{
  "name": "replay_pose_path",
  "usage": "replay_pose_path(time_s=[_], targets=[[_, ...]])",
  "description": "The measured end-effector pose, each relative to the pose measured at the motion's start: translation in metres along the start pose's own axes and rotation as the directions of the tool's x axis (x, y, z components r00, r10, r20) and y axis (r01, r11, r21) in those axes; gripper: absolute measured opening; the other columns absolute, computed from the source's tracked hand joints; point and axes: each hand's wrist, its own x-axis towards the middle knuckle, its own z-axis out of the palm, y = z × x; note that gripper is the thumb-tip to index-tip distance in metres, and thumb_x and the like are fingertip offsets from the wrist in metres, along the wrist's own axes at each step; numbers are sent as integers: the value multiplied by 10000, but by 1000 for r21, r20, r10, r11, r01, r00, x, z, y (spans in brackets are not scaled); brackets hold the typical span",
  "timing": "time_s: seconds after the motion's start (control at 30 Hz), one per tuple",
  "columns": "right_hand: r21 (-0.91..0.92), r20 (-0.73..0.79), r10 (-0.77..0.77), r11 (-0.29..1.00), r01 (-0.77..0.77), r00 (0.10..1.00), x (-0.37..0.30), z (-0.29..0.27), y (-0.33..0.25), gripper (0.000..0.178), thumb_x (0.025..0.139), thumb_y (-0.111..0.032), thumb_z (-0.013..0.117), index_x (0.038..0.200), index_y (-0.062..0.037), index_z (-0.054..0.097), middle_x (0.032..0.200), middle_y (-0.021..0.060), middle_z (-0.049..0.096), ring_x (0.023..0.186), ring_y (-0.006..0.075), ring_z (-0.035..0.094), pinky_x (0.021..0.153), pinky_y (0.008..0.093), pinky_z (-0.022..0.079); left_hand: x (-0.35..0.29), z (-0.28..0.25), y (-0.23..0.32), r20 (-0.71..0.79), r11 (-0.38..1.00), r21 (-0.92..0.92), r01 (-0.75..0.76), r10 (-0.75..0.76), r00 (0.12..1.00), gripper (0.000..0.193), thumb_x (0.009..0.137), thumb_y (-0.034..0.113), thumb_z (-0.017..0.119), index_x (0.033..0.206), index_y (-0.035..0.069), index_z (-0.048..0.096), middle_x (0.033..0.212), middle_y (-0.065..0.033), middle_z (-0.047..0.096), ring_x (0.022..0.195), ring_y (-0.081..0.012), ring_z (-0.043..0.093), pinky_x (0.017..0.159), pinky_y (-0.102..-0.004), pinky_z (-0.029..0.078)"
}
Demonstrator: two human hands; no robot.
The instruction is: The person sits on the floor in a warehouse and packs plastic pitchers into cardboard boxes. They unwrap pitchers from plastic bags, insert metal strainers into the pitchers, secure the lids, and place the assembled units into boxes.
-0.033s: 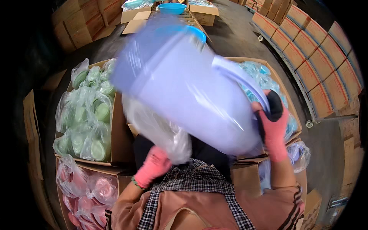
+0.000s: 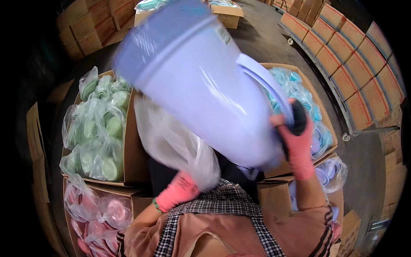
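Note:
A large lavender plastic pitcher (image 2: 201,85) hangs tilted in front of me, its wide dark-toned end toward the upper left, slightly blurred. My right hand (image 2: 298,141), in a pink glove with black fingertips and palm, is closed around the pitcher's handle. Below the pitcher, my left hand (image 2: 180,192), also in a pink glove, is closed on a clear plastic bag (image 2: 171,137). The bag lies along the underside of the pitcher; whether the two touch cannot be made out. The left fingers are partly covered by the film.
Open cartons surround my lap: bagged green items (image 2: 96,128) at left, bagged pink items (image 2: 98,218) nearer left, bagged blue items (image 2: 295,81) at right, bagged lavender items (image 2: 327,173) nearer right. A cart of stacked boxes (image 2: 346,68) stands far right; more boxes (image 2: 87,25) far left.
The pitcher has come closer and looks larger. My right hand has shifted left and slightly down with it. My left hand has moved right with the bag.

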Motion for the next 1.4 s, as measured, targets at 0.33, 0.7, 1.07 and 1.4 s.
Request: replay_pose_path(time_s=[0.33, 0.7, 1.07, 1.4], targets=[[9, 679, 194, 962, -272, 708, -141, 108, 137, 351, 686, -187, 660, 960, 8, 561, 894, 138, 602, 825, 220, 565, 754, 315, 433, -4, -58, -14, 690, 805, 24, 592, -442, 573, 356, 806, 301, 523, 1016, 15, 555, 943, -168, 584, 915, -274, 546, 799, -329, 400], [-347, 862, 357, 933, -96, 360, -105, 82, 139, 377, 775, -309, 553, 970, 14, 553, 921, 193, 583, 901, 276, 562, 781, 330, 430, 31, -96, -49, 322, 848, 465, 255, -430, 843, 400, 734, 332, 586, 976, 14, 566, 1004, -209, 548, 940, -341, 521, 806, -378, 414], [-83, 196, 126, 990, -112, 973, -11, 154, 133, 573, 815, -398, 509, 1203, -8, 348, 1150, 219, 405, 1075, 378, 397, 901, 405, 333, 131, -97, -78, -436, 935, -268, 231, -331, 837, 401, 858, 339, 438, 1044, 0, 544, 1012, -116, 564, 943, -192, 508, 860, -277, 358], [358, 120, 429, 822, -443, 895, 14, 141, 193, 466, 855, -331, 477, 1197, -27, 386, 1071, 141, 486, 1055, 247, 443, 919, 323, 324, 119, -36, -62, -398, 889, -433, 146, -334, 854, 282, 840, 115, 394, 1085, -13, 447, 1002, -162, 496, 951, -269, 452, 874, -344, 338]])
